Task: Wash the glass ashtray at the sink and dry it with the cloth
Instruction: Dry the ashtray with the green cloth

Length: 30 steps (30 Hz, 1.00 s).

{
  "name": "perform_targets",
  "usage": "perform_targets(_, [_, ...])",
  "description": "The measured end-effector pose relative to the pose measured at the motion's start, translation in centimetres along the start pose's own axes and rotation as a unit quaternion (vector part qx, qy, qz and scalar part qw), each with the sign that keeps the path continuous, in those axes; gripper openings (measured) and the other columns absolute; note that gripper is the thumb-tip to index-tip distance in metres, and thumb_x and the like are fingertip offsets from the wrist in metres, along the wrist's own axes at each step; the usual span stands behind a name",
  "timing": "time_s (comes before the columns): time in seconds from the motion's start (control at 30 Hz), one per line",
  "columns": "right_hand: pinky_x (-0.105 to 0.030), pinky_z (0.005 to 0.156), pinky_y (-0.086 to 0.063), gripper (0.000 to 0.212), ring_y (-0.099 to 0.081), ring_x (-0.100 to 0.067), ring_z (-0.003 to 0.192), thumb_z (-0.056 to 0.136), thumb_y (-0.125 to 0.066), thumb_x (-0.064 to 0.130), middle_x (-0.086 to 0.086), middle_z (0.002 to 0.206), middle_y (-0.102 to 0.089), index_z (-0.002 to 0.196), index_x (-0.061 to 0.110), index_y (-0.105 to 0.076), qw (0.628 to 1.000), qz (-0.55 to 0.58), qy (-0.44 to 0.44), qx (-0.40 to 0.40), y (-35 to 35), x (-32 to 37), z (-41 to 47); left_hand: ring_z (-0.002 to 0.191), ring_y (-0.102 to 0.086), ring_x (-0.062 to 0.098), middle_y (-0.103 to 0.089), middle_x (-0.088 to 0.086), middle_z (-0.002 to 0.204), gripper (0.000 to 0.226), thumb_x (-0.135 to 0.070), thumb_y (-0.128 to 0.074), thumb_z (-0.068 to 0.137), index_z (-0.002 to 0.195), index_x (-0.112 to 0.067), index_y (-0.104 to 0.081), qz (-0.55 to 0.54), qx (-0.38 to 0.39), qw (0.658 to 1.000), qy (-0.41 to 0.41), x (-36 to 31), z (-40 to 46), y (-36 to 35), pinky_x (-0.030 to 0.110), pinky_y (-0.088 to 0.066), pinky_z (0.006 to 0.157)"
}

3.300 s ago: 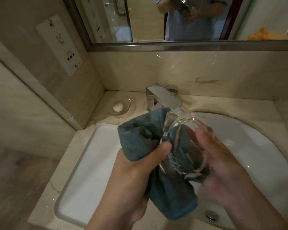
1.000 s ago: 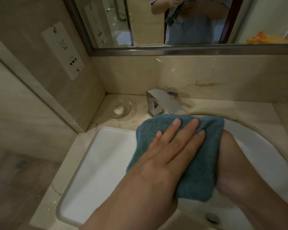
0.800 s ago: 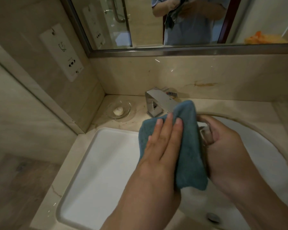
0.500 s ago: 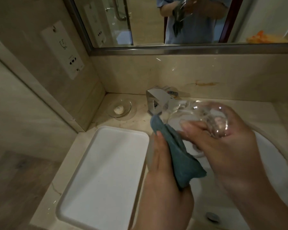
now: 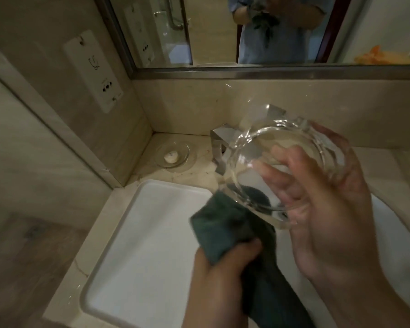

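Holding the clear round glass ashtray (image 5: 285, 171) tilted above the white sink (image 5: 388, 245), my right hand (image 5: 322, 209) fingers curl around it; my left hand (image 5: 223, 275) clutches the crumpled teal cloth (image 5: 225, 223) just below.

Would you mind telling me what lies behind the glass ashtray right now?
Through the ashtray, held up by the right hand, the faucet shows distorted, and lower down part of the cloth. The faucet's spout is too blurred to make out.
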State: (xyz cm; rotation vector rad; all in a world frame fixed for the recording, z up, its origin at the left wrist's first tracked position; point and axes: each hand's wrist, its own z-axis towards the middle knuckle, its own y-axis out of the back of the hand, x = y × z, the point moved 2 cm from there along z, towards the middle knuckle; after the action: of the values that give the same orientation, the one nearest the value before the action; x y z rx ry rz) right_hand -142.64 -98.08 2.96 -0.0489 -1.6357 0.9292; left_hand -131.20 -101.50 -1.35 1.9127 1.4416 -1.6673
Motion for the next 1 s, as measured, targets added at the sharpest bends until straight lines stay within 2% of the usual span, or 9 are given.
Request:
perform_targets(0.07, [-0.028,0.070,-0.059,0.037,-0.071,-0.009,0.065,0.063,-0.061,0.015,0.006,0.070,-0.073,0.100,0.022,-0.057,1.000,0.000,-0.015,-0.007,0.2,-0.1,-0.2,0.071,-0.072,0.027,-0.074,0.016,0.073,0.045,-0.016,-0.077,0.029,0.071,-0.004,-0.074,-0.092,-0.041,0.995,0.002,-0.9,1.1,-0.2,0.030,-0.059,0.057])
perform_targets(0.13, [-0.028,0.067,-0.059,0.033,-0.071,-0.007,0.064,0.061,-0.062,0.014,0.006,0.069,-0.072,0.092,0.023,-0.061,1.000,0.017,-0.024,0.001,0.3,-0.5,-0.5,0.077,-0.073,0.023,-0.075,0.013,0.082,0.028,-0.024,-0.067,0.057,0.077,-0.008,-0.076,-0.164,-0.041,0.986,-0.001,-1.9,1.7,-0.3,0.033,-0.060,0.067])
perform_targets(0.23, [-0.026,0.063,-0.058,0.027,-0.071,-0.008,0.061,0.053,-0.066,0.017,0.004,0.066,-0.072,0.078,0.028,-0.068,0.998,0.039,-0.049,0.025,0.1,-1.0,-1.4,0.102,-0.067,0.023,-0.072,0.008,0.108,0.037,-0.034,-0.061,0.075,0.108,-0.019,-0.069,-0.104,0.020,0.994,-0.016,-3.4,2.2,-0.8,0.044,-0.050,0.091])
perform_targets(0.37, [-0.029,0.069,-0.058,0.019,-0.073,-0.012,0.070,0.046,-0.071,0.021,0.006,0.070,-0.073,0.064,0.026,-0.072,0.991,0.025,-0.101,0.088,0.4,-1.2,-1.5,0.088,-0.072,0.023,-0.074,0.010,0.097,0.035,-0.027,-0.059,0.072,0.103,-0.013,-0.068,-0.060,0.018,0.998,-0.010,-4.2,3.2,0.0,0.035,-0.059,0.072])
perform_targets(0.5, [-0.022,0.062,-0.056,0.027,-0.073,-0.025,0.075,0.042,-0.087,0.021,-0.005,0.080,-0.076,0.066,0.020,-0.074,0.958,-0.090,-0.197,0.186,1.8,-0.5,-0.2,0.076,-0.072,0.023,-0.074,0.012,0.088,0.034,-0.022,-0.061,0.066,0.096,-0.010,-0.070,-0.017,0.019,0.999,-0.028,-5.4,3.8,0.7,0.030,-0.058,0.060])
perform_targets(0.67, [-0.021,0.051,-0.055,0.022,-0.073,-0.019,0.064,0.056,-0.083,0.019,-0.003,0.071,-0.075,0.071,0.032,-0.073,0.942,-0.218,-0.171,0.192,1.3,0.0,0.3,0.071,-0.072,0.015,-0.075,0.002,0.075,0.014,-0.024,-0.069,0.063,0.076,-0.020,-0.073,0.068,-0.032,0.991,-0.112,-5.4,4.0,0.3,0.026,-0.056,0.057])
perform_targets(0.77, [-0.020,0.050,-0.054,0.018,-0.073,-0.019,0.065,0.059,-0.078,0.026,-0.001,0.077,-0.076,0.074,0.032,-0.072,0.946,-0.228,-0.141,0.183,1.1,-0.1,0.3,0.066,-0.065,0.000,-0.070,-0.015,0.069,0.007,-0.036,-0.065,0.075,0.072,-0.042,-0.068,0.215,-0.060,0.951,-0.214,-5.6,3.9,0.2,0.021,-0.055,0.057])
perform_targets(0.87, [-0.019,0.052,-0.054,0.016,-0.073,-0.016,0.067,0.066,-0.076,0.028,0.003,0.079,-0.075,0.080,0.032,-0.071,0.935,-0.259,-0.122,0.208,1.1,0.0,0.5,0.054,-0.056,-0.006,-0.061,-0.021,0.056,0.020,-0.046,-0.065,0.077,0.065,-0.030,-0.062,0.299,-0.024,0.918,-0.258,-5.8,3.3,0.2,0.009,-0.043,0.049])
perform_targets(1.0, [-0.015,0.056,-0.051,0.023,-0.070,-0.005,0.068,0.065,-0.068,0.017,0.009,0.075,-0.074,0.080,0.034,-0.072,0.921,-0.274,-0.097,0.261,0.9,-0.3,0.6,0.051,-0.046,-0.001,-0.050,-0.023,0.055,0.015,-0.050,-0.051,0.074,0.081,-0.038,-0.056,0.376,0.065,0.885,-0.268,-5.6,3.1,-0.2,0.017,-0.034,0.051])
